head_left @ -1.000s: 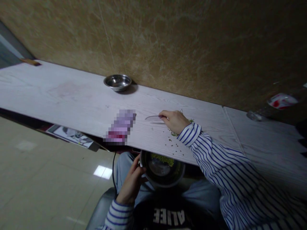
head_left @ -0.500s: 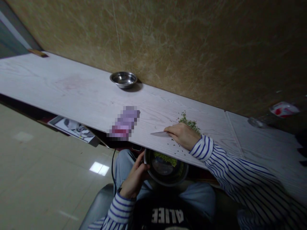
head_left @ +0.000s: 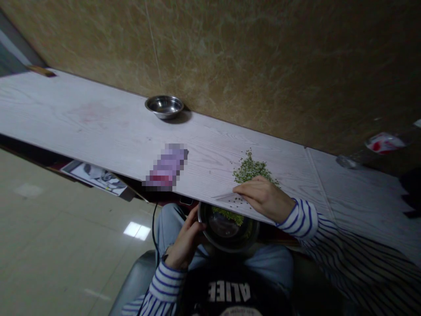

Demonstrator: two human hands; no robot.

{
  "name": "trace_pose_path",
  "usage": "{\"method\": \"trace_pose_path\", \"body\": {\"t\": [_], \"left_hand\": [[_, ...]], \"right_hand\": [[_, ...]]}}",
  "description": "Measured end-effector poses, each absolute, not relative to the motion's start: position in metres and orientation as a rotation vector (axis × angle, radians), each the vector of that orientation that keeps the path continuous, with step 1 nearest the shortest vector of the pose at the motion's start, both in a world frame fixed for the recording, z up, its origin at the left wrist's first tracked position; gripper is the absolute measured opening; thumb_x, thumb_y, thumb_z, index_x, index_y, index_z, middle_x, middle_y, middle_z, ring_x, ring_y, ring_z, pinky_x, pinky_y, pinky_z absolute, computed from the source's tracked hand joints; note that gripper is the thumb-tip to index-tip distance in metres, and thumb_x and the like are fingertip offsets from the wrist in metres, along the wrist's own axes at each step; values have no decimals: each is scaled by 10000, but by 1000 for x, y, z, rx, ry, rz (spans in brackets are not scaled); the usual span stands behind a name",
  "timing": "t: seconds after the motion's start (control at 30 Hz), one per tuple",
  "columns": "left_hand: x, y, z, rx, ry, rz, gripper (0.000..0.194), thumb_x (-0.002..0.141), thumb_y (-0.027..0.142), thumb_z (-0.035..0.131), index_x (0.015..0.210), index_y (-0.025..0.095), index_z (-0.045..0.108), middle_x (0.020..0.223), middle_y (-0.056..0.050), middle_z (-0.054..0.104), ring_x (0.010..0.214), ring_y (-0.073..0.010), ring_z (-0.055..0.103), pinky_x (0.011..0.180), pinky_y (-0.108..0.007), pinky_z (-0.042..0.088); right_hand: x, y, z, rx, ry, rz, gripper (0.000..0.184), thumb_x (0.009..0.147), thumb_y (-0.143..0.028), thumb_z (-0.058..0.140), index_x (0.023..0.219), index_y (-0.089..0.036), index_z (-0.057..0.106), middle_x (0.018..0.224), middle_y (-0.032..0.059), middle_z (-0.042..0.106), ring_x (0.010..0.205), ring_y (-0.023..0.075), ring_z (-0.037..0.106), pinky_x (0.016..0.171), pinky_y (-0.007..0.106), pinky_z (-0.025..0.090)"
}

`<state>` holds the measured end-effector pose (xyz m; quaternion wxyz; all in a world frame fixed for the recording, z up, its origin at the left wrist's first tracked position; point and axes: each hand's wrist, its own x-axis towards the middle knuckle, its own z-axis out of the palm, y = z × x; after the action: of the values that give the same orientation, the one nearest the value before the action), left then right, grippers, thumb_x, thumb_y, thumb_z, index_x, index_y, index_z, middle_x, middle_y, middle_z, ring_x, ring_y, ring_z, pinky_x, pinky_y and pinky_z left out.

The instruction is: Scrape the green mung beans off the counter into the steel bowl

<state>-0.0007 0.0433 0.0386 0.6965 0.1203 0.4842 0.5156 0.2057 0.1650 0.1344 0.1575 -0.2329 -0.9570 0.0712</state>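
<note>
- A brown, marbled wall [head_left: 230, 66] stands behind a long white wooden table [head_left: 108, 131].
- A small metal bowl [head_left: 164, 113] sits at the back, by the wall. A purple thing [head_left: 168, 166], too blurry to name, lies near the front edge. A clear bottle with a red and white label [head_left: 384, 143] is far to the right.
- The right hand [head_left: 261, 197] pinches a thin pale blade [head_left: 223, 195]. I can't tell if the blade has a handle.
- The blade is long and points left, roughly along the table's front edge.
- The pile of little green bits [head_left: 251, 169] is on the table, just past the right hand. That hand is much nearer to it than the left one.
- A few dark specks [head_left: 241, 202] lie between the blade and the edge.
- The left hand [head_left: 187, 239] grips the left rim of a big metal bowl [head_left: 226, 250]. The bowl is over the lap, just below the edge, with green clumps [head_left: 230, 216] inside.
</note>
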Motion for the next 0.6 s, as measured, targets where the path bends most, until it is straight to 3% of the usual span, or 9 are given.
{"method": "trace_pose_path", "body": {"t": [0.13, 0.33, 0.6], "left_hand": [[0, 41, 35, 268, 1054, 1164, 668, 649, 193, 642, 1308, 255, 553, 1300, -68, 615, 1055, -277, 591, 585, -245, 464], [-1, 41, 32, 280, 1062, 1124, 710, 653, 212, 654, 1352, 262, 533, 1263, -75, 638, 976, -270, 616, 549, -251, 467], [7, 43, 36, 269, 1024, 1115, 693, 663, 203, 658, 1344, 249, 539, 1144, -65, 677, 972, -268, 622, 674, -323, 538]], "right_hand": [[204, 177, 128, -720, -2751, 172, 230, 920, -106, 495, 1054, -159, 675, 962, 80, 761, 887, 181, 699, 786, 331, 433], [212, 158, 127, -684, -2808, 167, 228, 941, -133, 490, 1088, -155, 662, 1009, 96, 753, 923, 175, 690, 801, 323, 417], [224, 116, 131, -696, -2755, 192, 230, 957, -113, 453, 1059, -170, 651, 1002, 68, 755, 925, 149, 687, 807, 319, 425]]}}
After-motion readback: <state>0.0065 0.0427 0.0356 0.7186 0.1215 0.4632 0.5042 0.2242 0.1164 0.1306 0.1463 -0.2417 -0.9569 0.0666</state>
